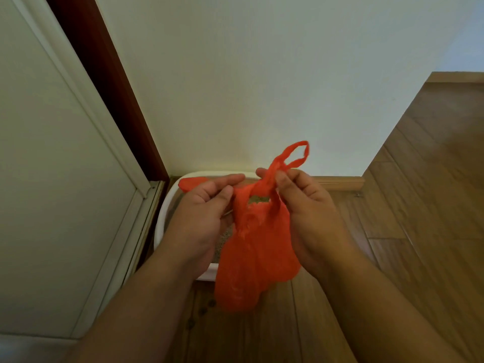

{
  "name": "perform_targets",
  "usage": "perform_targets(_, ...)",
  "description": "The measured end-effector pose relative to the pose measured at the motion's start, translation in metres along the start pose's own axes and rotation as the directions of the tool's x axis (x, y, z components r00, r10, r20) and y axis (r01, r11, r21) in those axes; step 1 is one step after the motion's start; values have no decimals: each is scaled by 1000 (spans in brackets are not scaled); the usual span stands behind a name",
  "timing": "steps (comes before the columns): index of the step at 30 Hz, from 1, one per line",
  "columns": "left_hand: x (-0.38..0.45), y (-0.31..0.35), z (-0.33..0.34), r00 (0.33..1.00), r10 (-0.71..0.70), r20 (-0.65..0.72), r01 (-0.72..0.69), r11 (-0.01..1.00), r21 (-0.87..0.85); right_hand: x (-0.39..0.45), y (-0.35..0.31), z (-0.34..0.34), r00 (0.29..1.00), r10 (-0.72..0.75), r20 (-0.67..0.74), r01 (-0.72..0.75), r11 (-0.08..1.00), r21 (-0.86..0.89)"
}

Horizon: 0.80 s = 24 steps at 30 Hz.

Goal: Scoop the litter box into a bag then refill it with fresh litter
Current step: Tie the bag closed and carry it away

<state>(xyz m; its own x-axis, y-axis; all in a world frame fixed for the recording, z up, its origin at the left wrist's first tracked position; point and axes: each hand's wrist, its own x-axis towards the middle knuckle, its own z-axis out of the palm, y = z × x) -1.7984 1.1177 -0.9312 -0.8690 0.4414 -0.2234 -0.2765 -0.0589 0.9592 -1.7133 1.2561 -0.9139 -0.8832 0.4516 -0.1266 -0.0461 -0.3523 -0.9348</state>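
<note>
Hands (201, 213) (306, 213) each pinch bag (256, 258) handles (orange) | over litter box (163, 218), seemingly

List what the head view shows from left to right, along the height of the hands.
White door → litter box → left hand → red bag → right hand → wooden floor.

A person's left hand (203, 208) and right hand (301, 205) each pinch a handle of a thin red-orange plastic carrier bag (255, 260), held up over a white plastic litter box (163, 213) set on the wooden plank floor (419, 205) against a pale wall (235, 74). A red-orange object (189, 183), partly hidden, rests at the box's far rim beside a dark red door frame (104, 74).
</note>
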Motion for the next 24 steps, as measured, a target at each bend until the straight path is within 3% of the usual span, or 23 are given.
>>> perform_targets(4,4,0,-7,987,-63,-145,54,996,-67,5,-7,-7,996,65,-60,-50,972,231)
perform_targets(7,7,1,-14,970,-56,-235,50,998,-34,10,-11,-20,985,101,-139,-69,973,222)
perform_targets(11,13,2,-23,947,-35,-321,56,997,55,16,-7,-32,974,76,-214,-63,996,66)
perform_targets(14,10,1,-20,952,40,-304,-1,992,129,20,-2,-34,962,-32,-272,-22,981,-194)
perform_targets(17,4,4,-13,960,214,-179,-159,948,277,20,-1,-33,945,-164,-283,43,920,-390)
perform_targets(19,1,8,-10,949,298,-99,-261,925,277,19,-2,-29,940,-209,-270,68,889,-454)
perform_targets(24,-5,8,-2,924,378,-58,-356,905,232,11,7,-18,973,-162,-167,-11,684,-729)
